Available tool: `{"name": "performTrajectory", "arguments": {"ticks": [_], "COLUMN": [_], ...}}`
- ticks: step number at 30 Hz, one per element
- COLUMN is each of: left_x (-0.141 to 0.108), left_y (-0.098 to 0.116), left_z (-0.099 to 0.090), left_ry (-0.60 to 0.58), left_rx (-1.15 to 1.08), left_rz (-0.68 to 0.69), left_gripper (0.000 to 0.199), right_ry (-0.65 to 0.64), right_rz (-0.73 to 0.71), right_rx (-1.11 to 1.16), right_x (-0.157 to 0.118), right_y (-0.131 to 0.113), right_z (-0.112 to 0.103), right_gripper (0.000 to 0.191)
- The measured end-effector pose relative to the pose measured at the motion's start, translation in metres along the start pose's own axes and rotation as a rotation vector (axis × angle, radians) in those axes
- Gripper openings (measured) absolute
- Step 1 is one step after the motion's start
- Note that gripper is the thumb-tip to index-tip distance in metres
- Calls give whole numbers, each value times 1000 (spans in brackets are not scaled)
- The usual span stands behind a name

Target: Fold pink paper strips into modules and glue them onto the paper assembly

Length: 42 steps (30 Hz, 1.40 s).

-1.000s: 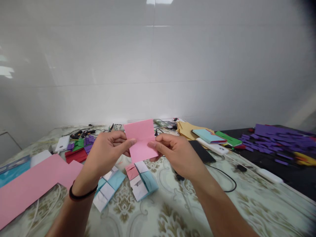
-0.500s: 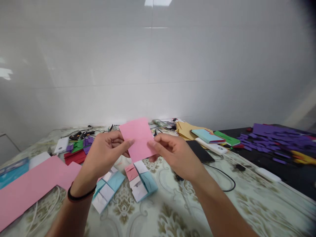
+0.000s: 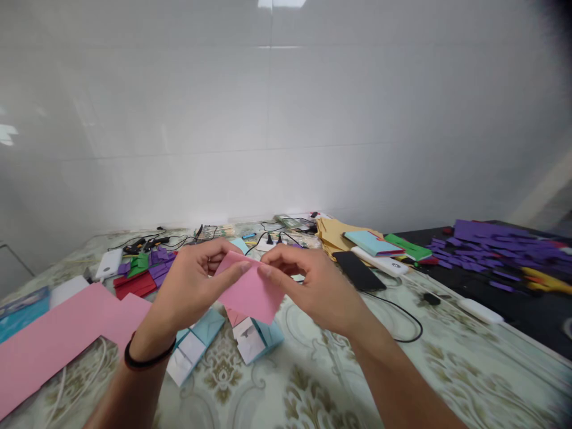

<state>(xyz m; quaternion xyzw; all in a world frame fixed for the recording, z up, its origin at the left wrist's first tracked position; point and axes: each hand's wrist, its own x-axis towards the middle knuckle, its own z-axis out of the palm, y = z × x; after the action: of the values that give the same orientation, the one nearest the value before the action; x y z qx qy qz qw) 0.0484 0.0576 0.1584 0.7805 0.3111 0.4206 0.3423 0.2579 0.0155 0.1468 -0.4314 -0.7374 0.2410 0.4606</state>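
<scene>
A small pink paper (image 3: 252, 295) is pinched between both hands above the table, its upper edge at my thumbs and its lower part hanging toward me. My left hand (image 3: 196, 277), with a dark band at the wrist, grips its upper left. At the upper right my right hand (image 3: 308, 283) holds it between thumb and fingers. Below the hands lie two folded paper pieces: a blue and white one (image 3: 192, 348) on the left, and a pink, white and blue one (image 3: 252, 342) partly behind the pink paper.
Large pink sheets (image 3: 53, 342) lie at the left. Red folded paper (image 3: 135, 285) and a white power bank (image 3: 109, 263) sit behind them. To the right are a black phone (image 3: 358, 271), yellow paper (image 3: 330, 233), cables and many purple strips (image 3: 473, 253) on a black surface.
The pink paper has tipped down toward me, its top edge now at my thumbs instead of standing above them. My hands have moved closer together.
</scene>
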Motion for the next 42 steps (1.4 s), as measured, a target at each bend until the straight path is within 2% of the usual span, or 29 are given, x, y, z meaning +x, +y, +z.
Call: {"name": "performTrajectory", "arguments": {"ticks": [5,10,16,22,26,32,37,42], "left_x": [-1,-2,-3,-5,-6,-4,-2,-1], "left_y": [2,4,5,7,5,-2,-1,3], "left_z": [5,8,10,-3,-16,-14,-4,-1], "left_ry": [-75,-37,-27,77,126,99,23,-67], "left_rx": [-5,101,125,187,227,222,188,149], "left_rz": [-32,59,88,145,120,88,112,112], "left_gripper": [19,18,15,12,10,12,12,9], "right_ry": [62,60,51,71,74,186,86,67], "right_rz": [-48,-62,-51,-11,-1,-43,-27,-53], "right_rx": [-1,40,158,190,176,128,101,56], "right_x": [-2,-1,0,0,1,1,2,0], "right_y": [1,-1,0,5,10,11,5,2], "right_z": [0,2,3,-4,-13,-15,-2,5], "right_gripper": [12,9,6,5,5,6,7,9]}}
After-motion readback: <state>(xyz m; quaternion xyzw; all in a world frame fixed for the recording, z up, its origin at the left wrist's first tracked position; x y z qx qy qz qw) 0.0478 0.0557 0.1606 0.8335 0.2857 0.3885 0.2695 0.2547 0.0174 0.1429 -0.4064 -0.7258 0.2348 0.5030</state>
